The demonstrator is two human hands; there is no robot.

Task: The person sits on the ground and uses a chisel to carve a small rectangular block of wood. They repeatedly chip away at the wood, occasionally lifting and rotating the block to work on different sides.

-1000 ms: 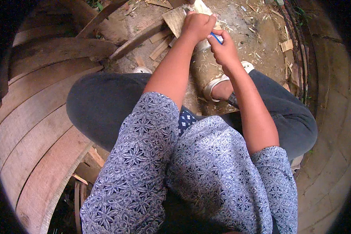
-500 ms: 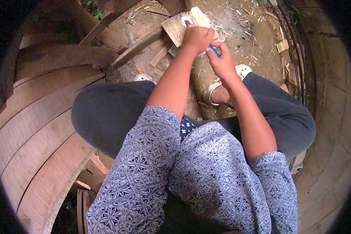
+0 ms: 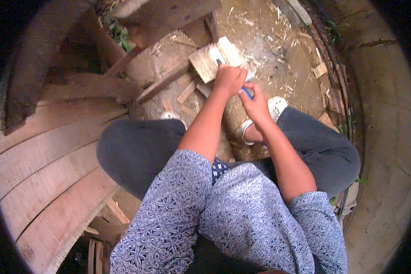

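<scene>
Held in front of me is a blue-handled tool [image 3: 247, 93] with a dark, narrow tip. My left hand [image 3: 230, 80] is closed around its front part, and the tip pokes out beyond the fingers. Closed on the blue rear end is my right hand [image 3: 256, 106], just behind the left. Under the tip lies a pale, roughly square wooden board [image 3: 202, 64] with a bright white patch by the tip. Another pale wood piece [image 3: 230, 51] lies at the board's right side. My fingers hide most of the tool, so its exact kind cannot be made out.
Wood shavings [image 3: 285, 82] and offcuts [image 3: 186, 92] litter the ground. Curved planks [image 3: 59, 164] rise at the left, with timber beams [image 3: 169, 18] beyond. Dark cables [image 3: 347, 105] run along the right, beside a wall [image 3: 383, 137]. My white shoes [image 3: 277, 107] are close to my hands.
The view has tilted, so the whole scene sits lower. Relative to the board, the tool tip and my left hand have drawn back slightly toward me. Both hands keep their hold.
</scene>
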